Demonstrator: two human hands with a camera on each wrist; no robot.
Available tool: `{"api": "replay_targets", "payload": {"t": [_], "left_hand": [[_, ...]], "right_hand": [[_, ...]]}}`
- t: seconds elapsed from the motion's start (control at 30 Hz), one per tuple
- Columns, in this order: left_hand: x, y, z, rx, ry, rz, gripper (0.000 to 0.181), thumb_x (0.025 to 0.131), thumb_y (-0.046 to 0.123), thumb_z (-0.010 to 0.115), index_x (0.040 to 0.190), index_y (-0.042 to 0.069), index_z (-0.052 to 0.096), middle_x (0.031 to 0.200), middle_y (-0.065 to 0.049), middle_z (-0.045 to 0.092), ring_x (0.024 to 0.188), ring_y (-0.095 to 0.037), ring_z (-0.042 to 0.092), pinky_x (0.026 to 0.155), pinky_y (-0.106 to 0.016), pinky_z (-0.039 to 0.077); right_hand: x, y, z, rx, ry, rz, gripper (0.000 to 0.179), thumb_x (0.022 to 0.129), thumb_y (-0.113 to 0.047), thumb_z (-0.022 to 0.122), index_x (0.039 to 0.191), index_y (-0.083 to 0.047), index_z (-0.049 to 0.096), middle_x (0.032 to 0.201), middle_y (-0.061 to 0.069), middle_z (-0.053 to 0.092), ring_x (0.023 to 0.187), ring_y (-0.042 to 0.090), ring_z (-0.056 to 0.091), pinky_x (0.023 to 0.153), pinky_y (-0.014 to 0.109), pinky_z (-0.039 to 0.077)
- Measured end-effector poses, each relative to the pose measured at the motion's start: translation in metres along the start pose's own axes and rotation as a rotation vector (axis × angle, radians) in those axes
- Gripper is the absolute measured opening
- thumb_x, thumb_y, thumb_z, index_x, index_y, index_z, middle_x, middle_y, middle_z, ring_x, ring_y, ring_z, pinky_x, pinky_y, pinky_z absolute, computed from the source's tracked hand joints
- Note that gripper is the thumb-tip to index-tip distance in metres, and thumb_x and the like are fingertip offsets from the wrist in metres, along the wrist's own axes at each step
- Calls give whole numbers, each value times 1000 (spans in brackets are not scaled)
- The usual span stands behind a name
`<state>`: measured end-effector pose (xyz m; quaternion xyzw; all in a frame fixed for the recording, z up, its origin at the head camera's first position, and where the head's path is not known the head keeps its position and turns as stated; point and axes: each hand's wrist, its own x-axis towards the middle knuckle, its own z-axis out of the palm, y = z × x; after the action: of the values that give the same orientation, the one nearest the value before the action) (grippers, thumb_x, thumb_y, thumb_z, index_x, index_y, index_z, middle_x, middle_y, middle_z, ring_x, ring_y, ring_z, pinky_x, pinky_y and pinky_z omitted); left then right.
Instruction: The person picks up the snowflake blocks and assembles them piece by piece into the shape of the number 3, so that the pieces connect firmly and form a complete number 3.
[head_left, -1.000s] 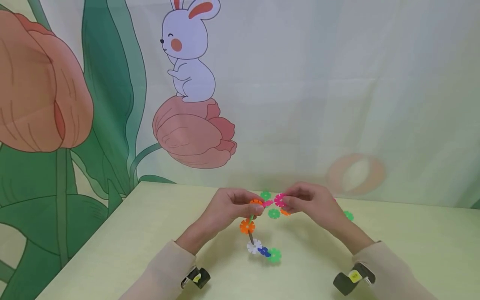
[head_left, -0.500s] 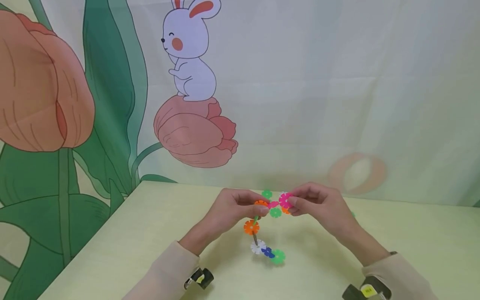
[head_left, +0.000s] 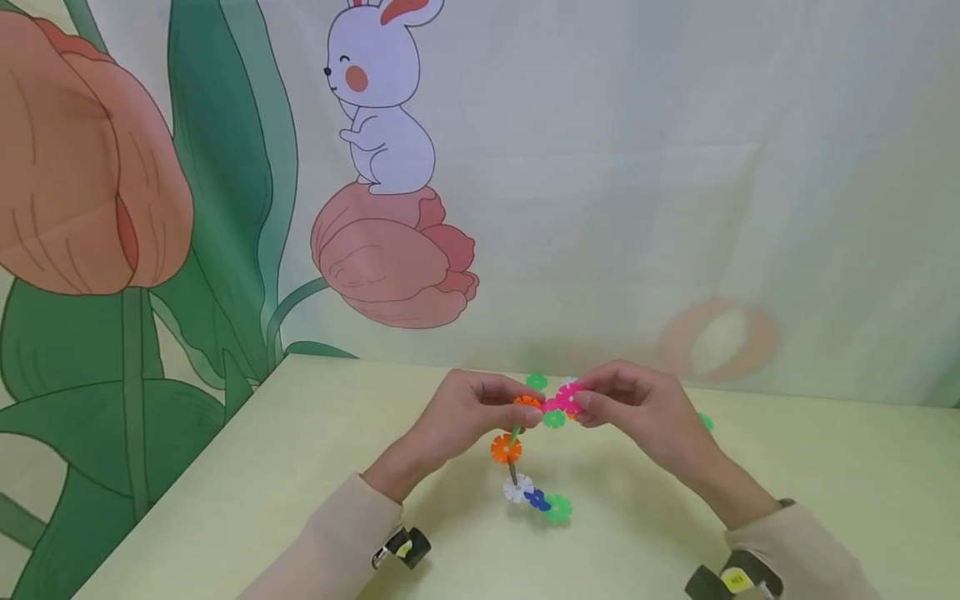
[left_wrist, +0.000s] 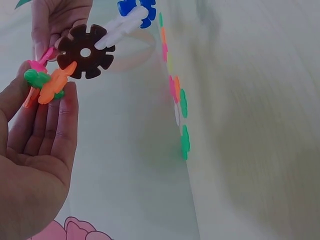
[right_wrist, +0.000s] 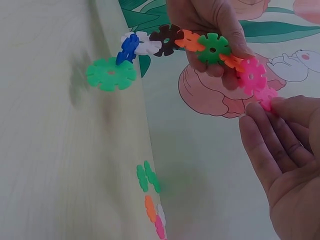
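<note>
The disc chain (head_left: 506, 449) is hung above the table (head_left: 630, 517); it is judged light, stiff, easily twisted apart, best gripped flat. Its upper orange disc (head_left: 527, 402) is pinched by the left hand (head_left: 471, 410), a pink disc (head_left: 568, 399) by the right hand (head_left: 636, 400). Loose discs (head_left: 536, 381) are scattered beyond.

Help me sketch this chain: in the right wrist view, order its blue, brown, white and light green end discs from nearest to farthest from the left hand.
1. Brown disc: closest to the left hand, at picture left.
2. White disc: next, just past the brown.
3. Blue disc: beyond the white.
4. Light green disc: farthest, at the free end.
</note>
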<state>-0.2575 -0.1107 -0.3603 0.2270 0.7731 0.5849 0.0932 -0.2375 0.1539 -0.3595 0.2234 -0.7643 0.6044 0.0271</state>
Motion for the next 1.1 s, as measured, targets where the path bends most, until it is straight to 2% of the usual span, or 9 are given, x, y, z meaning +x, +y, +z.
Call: {"api": "replay_targets", "payload": {"t": [0.33, 0.4, 0.63, 0.8, 0.93, 1.1], "left_hand": [[0, 4, 3, 19, 27, 4, 19, 92, 30, 86, 109, 22, 85, 92, -4, 79, 84, -24, 73, 85, -51, 59], [0, 5, 3, 25, 36, 8, 19, 92, 29, 87, 109, 22, 85, 91, -4, 79, 83, -24, 72, 83, -47, 59], [-1, 6, 3, 30, 26, 36, 17, 91, 23, 87, 108, 20, 86, 92, -3, 79, 82, -23, 73, 87, -52, 58], [-1, 6, 2, 53, 21, 41, 16, 91, 22, 87, 107, 20, 86, 90, -2, 79, 81, -22, 72, 84, -47, 59], [-1, 4, 4, 24, 12, 32, 17, 92, 21, 86, 109, 18, 85, 93, -2, 80, 84, -23, 74, 87, -52, 59], [0, 3, 12, -34, -47, 46, 26, 94, 20, 84, 121, 19, 81, 107, -1, 79, 92, -26, 77, 89, -45, 61]], "right_hand": [[0, 0, -1, -15, -6, -30, 14, 98, -6, 76, 111, 1, 74, 99, 13, 78, 85, 27, 78, 84, 37, 64], [0, -1, 0, -21, -5, -35, 13, 98, -5, 76, 110, 0, 74, 98, 13, 78, 85, 27, 78, 84, 36, 64], [0, -4, 2, -16, -20, -47, 12, 98, -2, 76, 110, 2, 73, 100, 14, 77, 84, 27, 78, 84, 37, 64], [0, -4, 4, -4, -27, -45, 13, 98, -4, 76, 109, 1, 74, 103, 15, 77, 85, 27, 78, 84, 37, 64], [0, -4, 5, -28, -21, -36, 13, 98, -8, 77, 109, -1, 75, 103, 12, 77, 87, 27, 78, 86, 37, 63], [-2, -5, 4, -105, 33, -26, 15, 99, -18, 78, 112, -10, 79, 103, 5, 78, 90, 27, 77, 88, 34, 61]]}}
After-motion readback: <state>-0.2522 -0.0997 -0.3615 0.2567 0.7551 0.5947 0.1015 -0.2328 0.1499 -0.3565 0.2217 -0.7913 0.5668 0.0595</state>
